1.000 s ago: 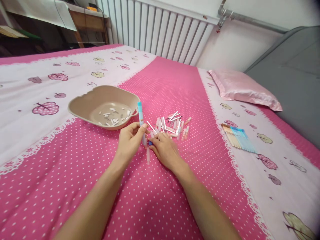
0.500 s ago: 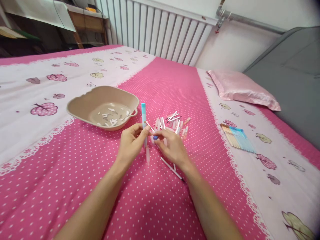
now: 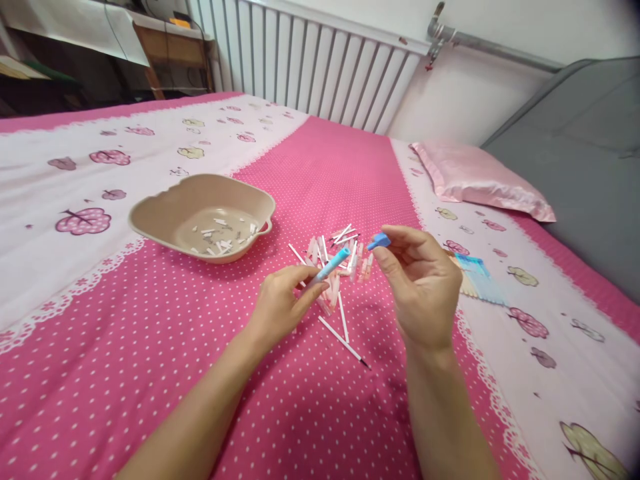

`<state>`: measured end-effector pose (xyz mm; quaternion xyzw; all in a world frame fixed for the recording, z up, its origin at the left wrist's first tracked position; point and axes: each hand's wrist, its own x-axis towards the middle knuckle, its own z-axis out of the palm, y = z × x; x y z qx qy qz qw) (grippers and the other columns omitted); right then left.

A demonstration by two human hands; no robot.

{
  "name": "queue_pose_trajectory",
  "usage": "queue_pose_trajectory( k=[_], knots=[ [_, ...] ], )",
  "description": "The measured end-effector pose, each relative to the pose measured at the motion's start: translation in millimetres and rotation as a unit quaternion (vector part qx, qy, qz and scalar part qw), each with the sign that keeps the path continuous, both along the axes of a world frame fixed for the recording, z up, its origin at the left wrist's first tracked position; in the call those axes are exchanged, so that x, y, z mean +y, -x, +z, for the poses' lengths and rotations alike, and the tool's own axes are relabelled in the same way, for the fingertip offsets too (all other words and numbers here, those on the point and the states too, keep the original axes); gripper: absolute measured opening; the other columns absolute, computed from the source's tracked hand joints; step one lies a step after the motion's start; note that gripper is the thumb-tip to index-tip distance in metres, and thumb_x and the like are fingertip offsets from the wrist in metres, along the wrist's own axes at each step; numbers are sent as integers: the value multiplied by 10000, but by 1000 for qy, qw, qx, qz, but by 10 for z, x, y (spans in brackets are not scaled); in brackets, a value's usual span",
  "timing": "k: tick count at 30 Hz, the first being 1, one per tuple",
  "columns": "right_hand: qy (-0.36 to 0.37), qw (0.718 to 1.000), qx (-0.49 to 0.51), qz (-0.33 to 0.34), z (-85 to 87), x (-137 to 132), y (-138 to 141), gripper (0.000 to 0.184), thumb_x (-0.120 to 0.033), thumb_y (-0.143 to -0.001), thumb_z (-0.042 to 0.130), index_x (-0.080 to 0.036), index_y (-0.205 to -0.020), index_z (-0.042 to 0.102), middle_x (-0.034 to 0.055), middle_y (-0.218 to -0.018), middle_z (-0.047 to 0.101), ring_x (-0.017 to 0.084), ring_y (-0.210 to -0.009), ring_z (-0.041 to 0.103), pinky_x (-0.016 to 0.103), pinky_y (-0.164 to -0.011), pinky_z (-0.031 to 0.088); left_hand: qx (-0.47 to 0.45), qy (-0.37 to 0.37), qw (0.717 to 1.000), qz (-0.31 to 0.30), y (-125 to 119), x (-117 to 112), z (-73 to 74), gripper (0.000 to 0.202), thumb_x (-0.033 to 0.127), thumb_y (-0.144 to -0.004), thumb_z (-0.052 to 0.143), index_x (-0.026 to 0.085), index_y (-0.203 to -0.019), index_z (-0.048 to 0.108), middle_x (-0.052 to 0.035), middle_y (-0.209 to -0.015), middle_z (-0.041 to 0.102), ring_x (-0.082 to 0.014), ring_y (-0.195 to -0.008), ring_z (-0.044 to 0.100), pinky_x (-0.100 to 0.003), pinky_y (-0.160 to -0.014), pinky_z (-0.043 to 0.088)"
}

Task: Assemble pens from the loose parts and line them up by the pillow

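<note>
My left hand [image 3: 280,305] pinches a light-blue pen barrel [image 3: 331,265] that points up and to the right. My right hand [image 3: 423,285] is raised beside it with a small blue cap [image 3: 379,241] held between thumb and fingertips. The cap and the barrel tip are a short way apart. Under and behind both hands lies a pile of pink pen parts and thin white refills [image 3: 339,250] on the pink dotted bedspread [image 3: 300,400]. Two loose refills [image 3: 345,341] lie just in front of the pile.
A beige bowl [image 3: 150,220] with several small white pieces inside sits to the left of the pile. A row of assembled pens [image 3: 475,275] lies to the right behind my right hand. A pink pillow [image 3: 480,180] and a grey headboard [image 3: 585,160] stand at the far right.
My right hand has lifted off the bed and moved right with the blue cap. The barrel in my left hand has tilted from upright towards the right. Refills now lie uncovered.
</note>
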<state>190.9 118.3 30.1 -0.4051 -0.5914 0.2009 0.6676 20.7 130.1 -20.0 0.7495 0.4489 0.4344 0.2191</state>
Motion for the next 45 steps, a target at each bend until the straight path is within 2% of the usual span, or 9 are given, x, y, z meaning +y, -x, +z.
queue_pose_trajectory(
  k=[8,15,26,35,41,45],
  knots=[
    [7,999,-18,29,21,-48,46,242,-109,-783,670,-236,-990,675,-8,-905,675,134,-831,623,284,-750,503,18,-46,999,-3,-1,0,8,115,252,-800,638,177,-875,684,-6,-715,689,-113,-625,594,-224,-584,438],
    [8,998,-42,48,7,-41,58,259,-106,-785,667,-250,-1001,674,-20,-886,667,128,-795,607,288,-724,496,18,-47,999,-1,-3,-2,6,104,254,-800,638,182,-862,681,-5,-724,693,-112,-631,599,-222,-586,439],
    [13,997,-63,38,3,-46,61,247,-134,-786,677,-241,-1008,677,-5,-876,668,148,-786,610,331,-736,505,15,-40,999,4,3,-6,14,111,265,-794,641,182,-854,684,-7,-717,693,-118,-625,597,-229,-579,436],
    [12,993,-116,24,-5,-54,75,285,-176,-790,687,-272,-1059,683,7,-931,699,170,-814,634,372,-758,525,-17,-6,1000,-4,-9,-25,52,119,268,-795,638,180,-851,695,-16,-737,708,-124,-634,617,-234,-590,457],
    [4,988,-150,31,-4,-55,84,358,-131,-820,639,-311,-1129,650,-3,-965,692,159,-848,634,353,-767,524,-45,45,998,-28,-14,-38,57,160,289,-813,615,173,-872,708,-26,-760,722,-130,-638,632,-235,-598,466],
    [7,986,-163,38,2,-71,87,400,-110,-825,621,-320,-1165,626,-8,-966,687,154,-852,631,345,-766,524,-47,58,996,-44,-12,-40,53,197,324,-827,593,167,-807,709,-30,-737,718,-134,-626,630,-230,-587,462]
  ],
)
